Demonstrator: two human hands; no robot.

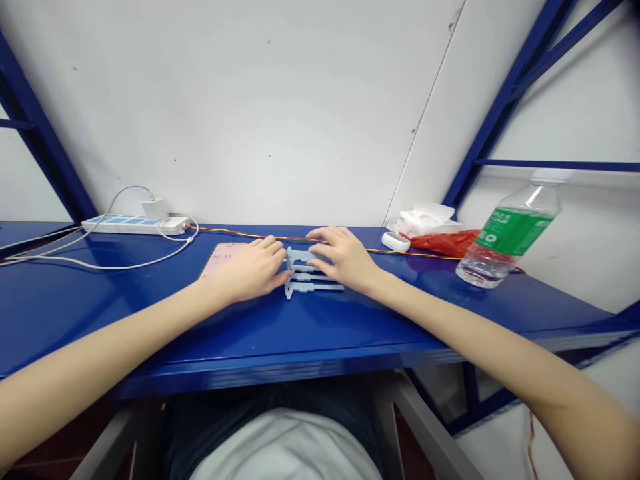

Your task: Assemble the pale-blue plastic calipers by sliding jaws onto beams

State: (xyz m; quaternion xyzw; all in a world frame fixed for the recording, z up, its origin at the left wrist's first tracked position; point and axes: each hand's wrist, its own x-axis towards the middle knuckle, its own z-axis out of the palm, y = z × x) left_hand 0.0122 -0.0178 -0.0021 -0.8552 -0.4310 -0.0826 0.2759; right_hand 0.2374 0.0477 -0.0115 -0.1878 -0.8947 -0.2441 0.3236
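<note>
A light grey plastic bracket (pixel 302 287) with several parallel flat prongs rests at the middle of the blue desk. An upright end plate joins the prongs on their left side, and their free ends point right. My left hand (pixel 250 270) grips that end plate, its thumb on the near side and its fingers curled behind. From the right, my right hand (pixel 347 257) pinches the far prong between thumb and index finger, the other fingers stretched above. Part of the prongs is hidden under it. A phone (pixel 220 257) with a lit timer screen lies partly behind my left hand.
A power strip (pixel 127 224) with a white charger (pixel 155 208) and cable (pixel 125 268) lies back left. Toward the right are a small white device (pixel 395 242), a tissue pack (pixel 425 219), a red plastic bag (pixel 443 243) and a water bottle (pixel 510 230). The desk's front edge (pixel 280 367) is near me.
</note>
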